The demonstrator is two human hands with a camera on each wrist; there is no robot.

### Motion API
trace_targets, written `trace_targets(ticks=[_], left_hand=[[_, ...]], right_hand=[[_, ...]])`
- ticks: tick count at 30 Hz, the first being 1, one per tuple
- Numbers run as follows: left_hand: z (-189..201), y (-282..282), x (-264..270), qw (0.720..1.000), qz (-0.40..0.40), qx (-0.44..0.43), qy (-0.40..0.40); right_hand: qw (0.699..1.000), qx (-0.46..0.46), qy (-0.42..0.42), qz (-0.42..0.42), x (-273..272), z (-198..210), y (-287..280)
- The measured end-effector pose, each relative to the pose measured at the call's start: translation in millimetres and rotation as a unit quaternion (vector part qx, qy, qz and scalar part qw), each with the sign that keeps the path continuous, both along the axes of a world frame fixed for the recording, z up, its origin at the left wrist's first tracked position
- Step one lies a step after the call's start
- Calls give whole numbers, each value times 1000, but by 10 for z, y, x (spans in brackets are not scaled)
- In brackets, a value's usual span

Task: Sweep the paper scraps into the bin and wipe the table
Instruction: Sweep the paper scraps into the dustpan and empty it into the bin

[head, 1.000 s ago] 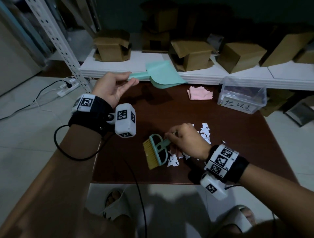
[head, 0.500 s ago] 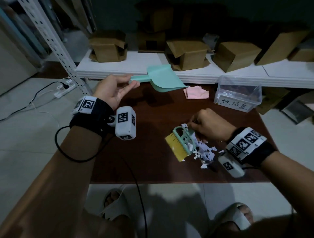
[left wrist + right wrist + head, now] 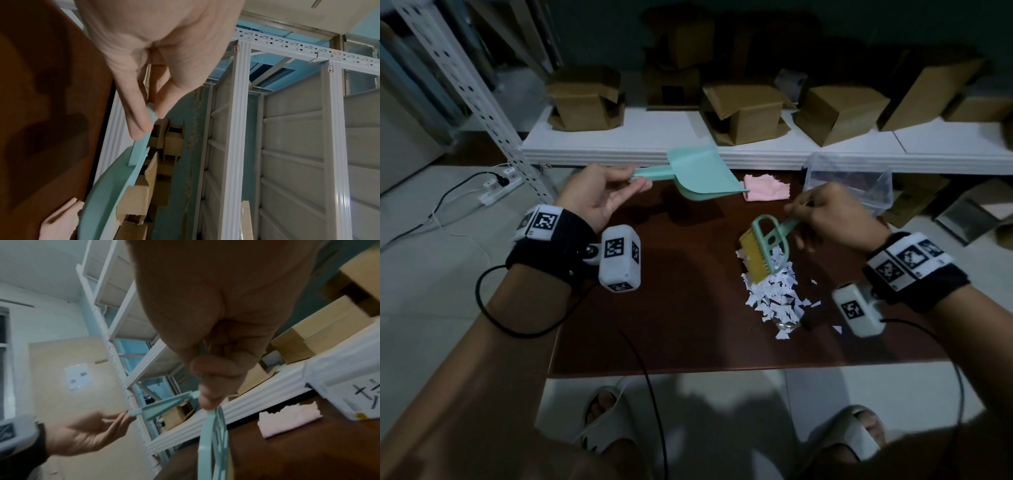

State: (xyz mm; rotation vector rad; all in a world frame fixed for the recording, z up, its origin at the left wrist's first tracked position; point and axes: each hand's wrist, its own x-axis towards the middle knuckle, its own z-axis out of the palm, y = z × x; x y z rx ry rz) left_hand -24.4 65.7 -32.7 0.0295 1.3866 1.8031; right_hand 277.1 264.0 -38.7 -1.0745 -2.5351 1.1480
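Scraps mid-table; cloth behind them; bin right of cloth (both at far edge).

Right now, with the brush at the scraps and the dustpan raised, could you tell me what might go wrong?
The left hand holds the dustpan in the air, away from the paper scraps, so brush strokes may scatter them. Some scraps already lie toward the table near edge and could fall. The dustpan handle is only pinched at its end and might tip.

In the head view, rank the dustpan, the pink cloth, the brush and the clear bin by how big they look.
1. clear bin
2. dustpan, held nearer the camera, so unsure
3. brush
4. pink cloth
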Motion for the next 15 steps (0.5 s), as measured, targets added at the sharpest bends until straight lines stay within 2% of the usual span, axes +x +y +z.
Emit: trace_targets(ticks=[3, 7, 11, 15], left_hand=[[-51, -30, -22, 999, -31, -43, -1], [-141, -103, -59, 990, -75, -120, 16], [-235, -183, -114, 973, -103, -194, 67], [-291, -229, -118, 951, -126, -253, 128]], right_hand=[[988, 138, -19, -64, 112, 32, 228], [956, 272, -92, -58, 250, -46, 401], [931, 318, -176, -24, 195, -106, 308], [926, 321, -198, -3, 76, -171, 163]])
